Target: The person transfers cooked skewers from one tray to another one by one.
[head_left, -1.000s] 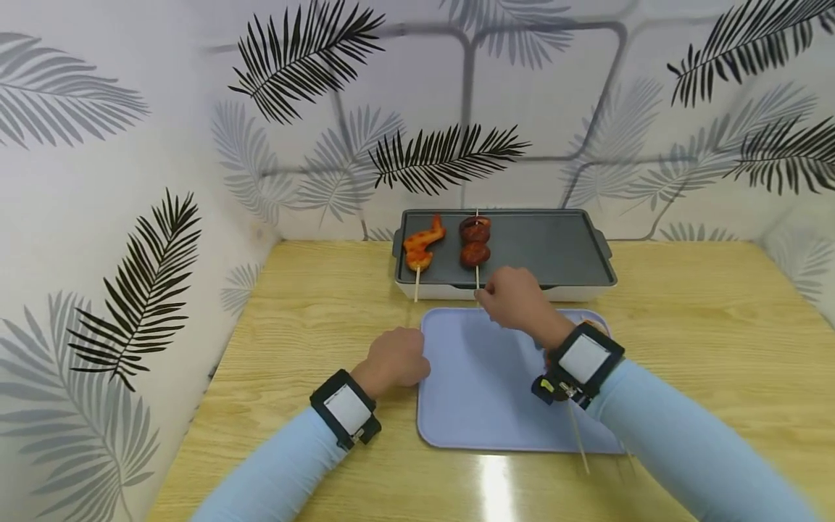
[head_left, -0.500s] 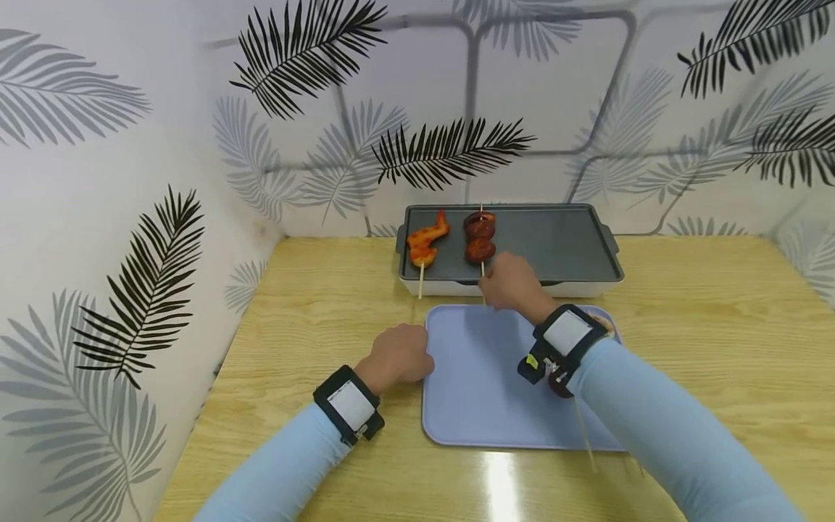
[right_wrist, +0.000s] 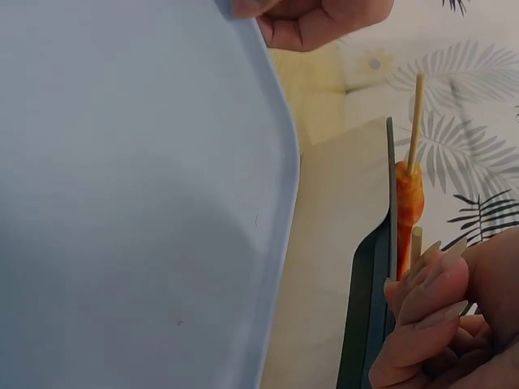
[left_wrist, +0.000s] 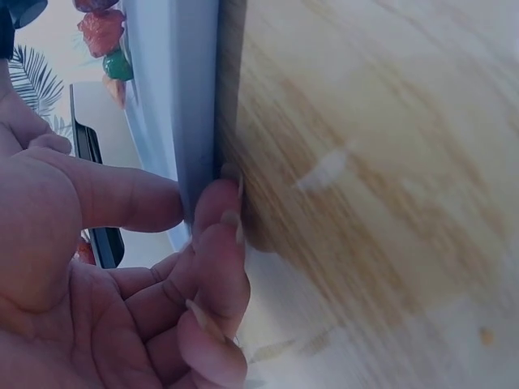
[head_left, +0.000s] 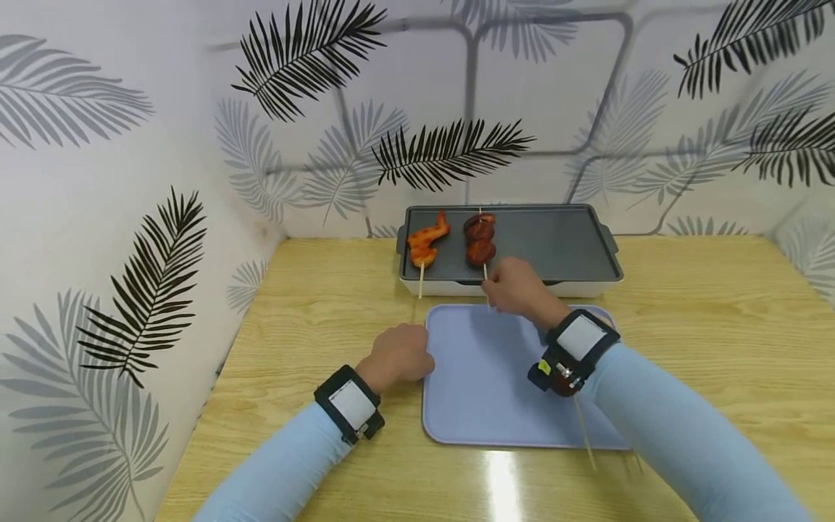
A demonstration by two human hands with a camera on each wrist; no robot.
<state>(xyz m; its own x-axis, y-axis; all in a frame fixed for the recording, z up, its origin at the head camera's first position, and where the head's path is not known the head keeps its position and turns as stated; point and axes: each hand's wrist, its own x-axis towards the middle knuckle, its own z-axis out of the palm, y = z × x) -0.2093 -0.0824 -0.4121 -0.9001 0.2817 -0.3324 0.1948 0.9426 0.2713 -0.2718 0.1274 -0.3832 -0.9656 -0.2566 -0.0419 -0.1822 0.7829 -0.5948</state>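
In the head view, my left hand (head_left: 399,353) grips the left rim of a light blue tray (head_left: 479,399). The left wrist view has the thumb on one side of the tray wall and curled fingers on the other. My right hand (head_left: 518,288) pinches the wooden stick of a skewer with brown, glazed-looking chunks (head_left: 480,251), which lie on a grey griddle (head_left: 551,243). To their left on the griddle is an orange chicken wing skewer (head_left: 427,239), its stick jutting over the front edge. In the right wrist view, the held stick's end (right_wrist: 417,237) pokes out beyond the fingertips.
More skewers lie at the tray's right side, partly under my right forearm; one stick (head_left: 585,433) overhangs the front rim. Red and green pieces (left_wrist: 112,50) show there in the left wrist view. A leaf-patterned wall (head_left: 417,87) rises directly behind the griddle.
The right hand shifts slightly, and the held stick's lower end now leans a little to the right. The left hand stays on the tray rim.
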